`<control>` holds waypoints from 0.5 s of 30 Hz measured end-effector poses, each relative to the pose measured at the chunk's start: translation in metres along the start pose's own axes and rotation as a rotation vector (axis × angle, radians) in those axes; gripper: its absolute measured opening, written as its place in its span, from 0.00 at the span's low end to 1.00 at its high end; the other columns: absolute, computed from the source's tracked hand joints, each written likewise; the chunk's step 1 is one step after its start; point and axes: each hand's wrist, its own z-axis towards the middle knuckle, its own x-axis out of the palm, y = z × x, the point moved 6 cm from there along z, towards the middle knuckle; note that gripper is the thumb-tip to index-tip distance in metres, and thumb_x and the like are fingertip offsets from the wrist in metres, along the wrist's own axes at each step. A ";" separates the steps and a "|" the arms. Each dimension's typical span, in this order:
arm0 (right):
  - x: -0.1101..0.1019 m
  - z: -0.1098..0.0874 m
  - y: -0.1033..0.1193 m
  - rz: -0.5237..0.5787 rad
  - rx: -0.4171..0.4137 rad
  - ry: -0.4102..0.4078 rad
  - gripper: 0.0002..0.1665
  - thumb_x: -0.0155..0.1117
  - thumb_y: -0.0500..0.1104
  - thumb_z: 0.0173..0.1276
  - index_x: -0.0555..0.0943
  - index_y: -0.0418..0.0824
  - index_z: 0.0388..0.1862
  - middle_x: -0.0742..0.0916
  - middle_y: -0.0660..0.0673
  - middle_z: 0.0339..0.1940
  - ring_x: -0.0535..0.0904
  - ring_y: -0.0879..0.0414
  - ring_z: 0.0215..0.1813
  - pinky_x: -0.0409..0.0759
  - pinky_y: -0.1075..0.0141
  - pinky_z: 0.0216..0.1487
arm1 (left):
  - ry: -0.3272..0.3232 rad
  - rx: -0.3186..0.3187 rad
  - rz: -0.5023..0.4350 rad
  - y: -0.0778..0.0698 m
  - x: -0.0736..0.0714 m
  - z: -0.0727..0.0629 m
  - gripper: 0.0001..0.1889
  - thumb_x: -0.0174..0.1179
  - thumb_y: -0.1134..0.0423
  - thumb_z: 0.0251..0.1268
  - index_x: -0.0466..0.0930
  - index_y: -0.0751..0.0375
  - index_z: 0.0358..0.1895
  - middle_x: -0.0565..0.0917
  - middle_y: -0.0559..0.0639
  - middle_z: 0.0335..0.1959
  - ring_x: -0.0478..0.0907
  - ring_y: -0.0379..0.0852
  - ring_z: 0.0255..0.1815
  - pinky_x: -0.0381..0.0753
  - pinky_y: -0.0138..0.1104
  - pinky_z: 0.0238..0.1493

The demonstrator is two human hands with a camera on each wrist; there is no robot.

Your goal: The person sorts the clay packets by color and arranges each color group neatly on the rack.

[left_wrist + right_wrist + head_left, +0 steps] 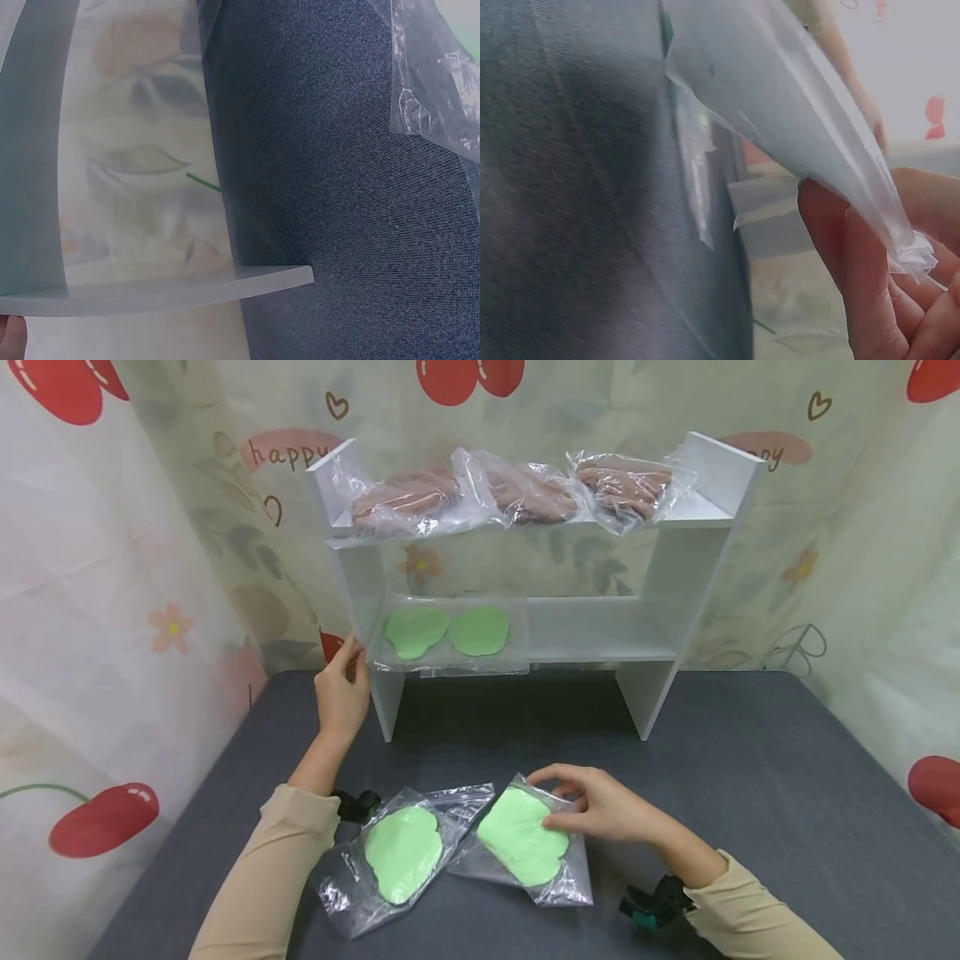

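Observation:
My right hand [600,802] pinches a clear zip bag [576,881] holding a flat, light green piece [525,835] with a wavy outline. In the right wrist view the bag [780,97] is tilted up, its edge between thumb and fingers. Beside it lies a second clear bag [341,885] with a similar green piece [405,853]. My left hand [343,693] is raised to the left side panel of a white shelf [600,627], fingertips at the panel's outer side. Only a bit of a finger [11,337] shows in the left wrist view, by the panel edge [150,298].
On the middle board, at its left, lie clear bags with two green pieces [480,631], overhanging the front edge. Three clear bags of brown, sausage-like pieces [525,493] fill the top board. The shelf stands at the back of a dark table [750,777], before a printed curtain [172,468].

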 end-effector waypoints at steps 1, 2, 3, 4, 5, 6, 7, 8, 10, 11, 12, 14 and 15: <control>-0.002 -0.001 0.001 -0.010 -0.004 -0.005 0.27 0.68 0.42 0.60 0.74 0.40 0.58 0.82 0.39 0.47 0.79 0.69 0.33 0.79 0.71 0.28 | 0.001 -0.002 0.000 0.000 0.000 0.000 0.21 0.53 0.70 0.67 0.72 0.61 0.63 0.82 0.65 0.50 0.82 0.58 0.49 0.81 0.48 0.47; -0.004 -0.001 0.003 -0.019 -0.008 -0.010 0.27 0.68 0.42 0.59 0.74 0.40 0.58 0.82 0.39 0.47 0.79 0.69 0.34 0.79 0.71 0.28 | 0.002 -0.003 0.001 0.000 0.000 0.000 0.21 0.53 0.70 0.67 0.72 0.61 0.63 0.82 0.65 0.50 0.82 0.58 0.49 0.81 0.48 0.47; -0.007 -0.002 0.005 -0.027 -0.014 -0.016 0.27 0.68 0.43 0.60 0.74 0.41 0.58 0.83 0.40 0.46 0.79 0.69 0.33 0.79 0.71 0.28 | 0.003 -0.004 0.000 0.000 0.000 0.000 0.21 0.53 0.70 0.67 0.72 0.61 0.63 0.82 0.65 0.51 0.82 0.57 0.49 0.81 0.48 0.47; -0.009 -0.003 0.006 -0.034 -0.016 -0.020 0.27 0.68 0.43 0.60 0.74 0.41 0.58 0.83 0.40 0.45 0.78 0.69 0.32 0.79 0.71 0.27 | 0.003 -0.005 -0.001 0.000 0.000 0.000 0.21 0.53 0.71 0.66 0.72 0.61 0.63 0.82 0.65 0.51 0.82 0.57 0.49 0.81 0.48 0.47; -0.011 -0.004 0.007 -0.038 -0.020 -0.023 0.27 0.68 0.43 0.60 0.74 0.41 0.58 0.84 0.41 0.43 0.78 0.69 0.30 0.78 0.71 0.27 | 0.003 -0.004 -0.001 0.000 0.000 0.000 0.21 0.53 0.71 0.66 0.72 0.61 0.63 0.82 0.65 0.51 0.82 0.57 0.49 0.80 0.48 0.47; -0.012 -0.004 0.009 -0.042 -0.020 -0.027 0.27 0.68 0.43 0.59 0.74 0.41 0.58 0.84 0.42 0.41 0.77 0.68 0.28 0.77 0.71 0.26 | 0.003 -0.004 -0.001 0.000 0.000 0.000 0.21 0.53 0.70 0.66 0.72 0.61 0.63 0.82 0.65 0.51 0.82 0.57 0.49 0.80 0.48 0.47; -0.014 -0.005 0.010 -0.042 -0.021 -0.030 0.27 0.68 0.43 0.59 0.74 0.42 0.58 0.84 0.42 0.40 0.77 0.68 0.26 0.77 0.71 0.25 | 0.002 -0.003 -0.001 0.001 0.000 0.000 0.21 0.53 0.70 0.67 0.72 0.61 0.63 0.82 0.65 0.51 0.82 0.57 0.49 0.80 0.48 0.47; -0.016 -0.006 0.011 -0.042 -0.023 -0.034 0.28 0.68 0.43 0.59 0.74 0.41 0.58 0.84 0.42 0.38 0.76 0.68 0.24 0.76 0.72 0.24 | 0.002 -0.002 -0.001 0.001 0.000 0.000 0.21 0.53 0.70 0.66 0.72 0.61 0.63 0.82 0.65 0.51 0.82 0.57 0.49 0.81 0.48 0.47; -0.019 -0.006 0.013 -0.036 -0.024 -0.040 0.28 0.68 0.44 0.59 0.73 0.41 0.58 0.85 0.42 0.36 0.75 0.68 0.22 0.75 0.72 0.23 | -0.001 -0.001 -0.002 0.001 0.000 0.000 0.21 0.53 0.71 0.66 0.72 0.60 0.63 0.82 0.65 0.50 0.82 0.57 0.49 0.81 0.48 0.47; -0.021 -0.007 0.013 -0.034 -0.025 -0.045 0.28 0.68 0.44 0.59 0.73 0.41 0.58 0.85 0.42 0.35 0.74 0.67 0.22 0.75 0.72 0.23 | -0.002 -0.001 -0.002 0.001 0.000 0.000 0.21 0.53 0.71 0.66 0.72 0.60 0.63 0.82 0.65 0.50 0.82 0.58 0.49 0.81 0.49 0.46; -0.023 -0.007 0.014 -0.032 -0.026 -0.051 0.28 0.68 0.44 0.59 0.73 0.41 0.58 0.85 0.42 0.35 0.75 0.67 0.22 0.75 0.72 0.23 | -0.003 -0.002 -0.003 0.001 0.000 0.000 0.21 0.53 0.71 0.66 0.72 0.60 0.63 0.82 0.65 0.50 0.82 0.57 0.49 0.81 0.48 0.46; -0.026 -0.008 0.014 -0.020 -0.032 -0.062 0.28 0.68 0.44 0.59 0.73 0.41 0.58 0.85 0.42 0.34 0.75 0.67 0.22 0.75 0.71 0.23 | -0.005 -0.001 -0.004 0.001 0.000 0.000 0.21 0.53 0.71 0.66 0.72 0.60 0.62 0.82 0.65 0.50 0.82 0.57 0.48 0.81 0.48 0.46; -0.028 -0.008 0.015 -0.012 -0.037 -0.067 0.28 0.68 0.43 0.59 0.73 0.40 0.58 0.85 0.42 0.34 0.76 0.66 0.22 0.76 0.71 0.23 | -0.006 -0.001 -0.004 0.001 0.000 0.000 0.21 0.53 0.71 0.66 0.72 0.60 0.62 0.82 0.65 0.50 0.82 0.57 0.48 0.81 0.48 0.46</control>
